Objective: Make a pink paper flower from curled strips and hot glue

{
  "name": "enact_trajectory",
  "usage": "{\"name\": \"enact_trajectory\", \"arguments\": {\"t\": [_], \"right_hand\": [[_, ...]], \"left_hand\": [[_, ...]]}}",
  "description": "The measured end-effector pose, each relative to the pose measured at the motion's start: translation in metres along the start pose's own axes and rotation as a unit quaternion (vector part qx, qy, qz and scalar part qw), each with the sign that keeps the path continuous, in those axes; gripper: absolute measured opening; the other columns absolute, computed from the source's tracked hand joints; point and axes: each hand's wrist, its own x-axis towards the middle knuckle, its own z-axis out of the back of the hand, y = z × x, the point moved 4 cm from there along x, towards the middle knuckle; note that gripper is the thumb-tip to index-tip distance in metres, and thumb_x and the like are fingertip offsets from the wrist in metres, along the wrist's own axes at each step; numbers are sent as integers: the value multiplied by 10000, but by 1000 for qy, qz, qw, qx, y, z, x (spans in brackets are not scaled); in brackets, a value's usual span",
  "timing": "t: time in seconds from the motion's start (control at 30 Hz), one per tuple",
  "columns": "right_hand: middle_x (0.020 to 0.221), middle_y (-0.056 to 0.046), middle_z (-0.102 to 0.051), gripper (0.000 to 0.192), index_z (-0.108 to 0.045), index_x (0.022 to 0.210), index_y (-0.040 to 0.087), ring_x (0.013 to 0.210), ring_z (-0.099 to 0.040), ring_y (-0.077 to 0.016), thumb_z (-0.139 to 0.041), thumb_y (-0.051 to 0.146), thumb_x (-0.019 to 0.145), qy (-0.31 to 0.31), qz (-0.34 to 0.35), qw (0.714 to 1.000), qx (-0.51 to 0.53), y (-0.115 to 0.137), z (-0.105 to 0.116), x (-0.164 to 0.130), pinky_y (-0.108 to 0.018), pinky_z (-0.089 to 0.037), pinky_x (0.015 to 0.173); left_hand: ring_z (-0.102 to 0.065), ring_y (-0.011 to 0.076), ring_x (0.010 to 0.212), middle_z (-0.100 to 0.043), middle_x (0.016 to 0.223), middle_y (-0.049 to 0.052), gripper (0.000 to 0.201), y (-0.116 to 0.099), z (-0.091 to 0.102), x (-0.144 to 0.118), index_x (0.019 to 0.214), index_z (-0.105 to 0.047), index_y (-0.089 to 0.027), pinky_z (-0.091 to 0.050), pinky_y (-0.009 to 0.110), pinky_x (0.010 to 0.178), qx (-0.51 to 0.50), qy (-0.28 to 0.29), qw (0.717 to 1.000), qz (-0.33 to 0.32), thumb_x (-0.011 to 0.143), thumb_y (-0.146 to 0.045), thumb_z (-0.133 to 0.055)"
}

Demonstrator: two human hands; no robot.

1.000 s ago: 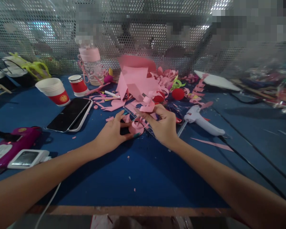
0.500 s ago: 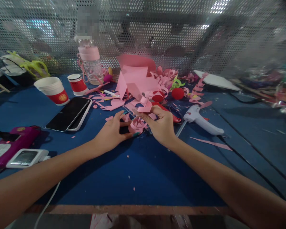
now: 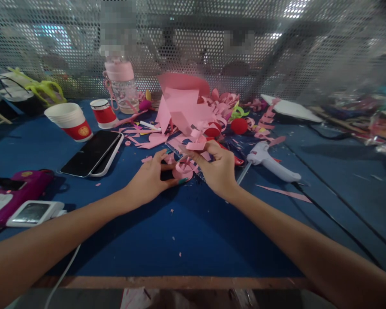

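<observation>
My left hand [image 3: 149, 179] rests on the blue table [image 3: 186, 231], thumb and fingers pinched around a dark piece next to a curled pink paper spiral [image 3: 184, 168]. My right hand [image 3: 219, 168] is raised just right of it, fingers closed on a pink paper strip [image 3: 196, 145] that curls down into that spiral. Red-handled scissors [image 3: 234, 159] lie partly hidden behind my right hand. A heap of pink paper sheets and curls [image 3: 186, 111] stands just beyond both hands.
A white glue gun [image 3: 272, 161] lies right of my right hand, its cord running off right. Two stacked phones [image 3: 91, 153], paper cups [image 3: 70, 121], a pink bottle [image 3: 122, 88] and a magenta device [image 3: 9, 197] sit left. A perforated metal screen backs the table.
My right hand has shifted slightly left and back with the pink strip, uncovering more of the red scissors. My left hand has stayed in place.
</observation>
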Motion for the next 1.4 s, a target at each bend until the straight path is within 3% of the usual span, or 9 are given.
{"name": "enact_trajectory", "arguments": {"t": [1.4], "right_hand": [[687,-1,-624,131,-692,768,202,666,-549,-124,-641,318,738,4,8,1000,-8,2,-1,-1,-266,-441,634]], "left_hand": [[-559,234,1086,-668,1065,79,684,0,0,-1,1274,-278,-177,-412,381,895,-5,1,1000,-12,716,-375,-621]]}}
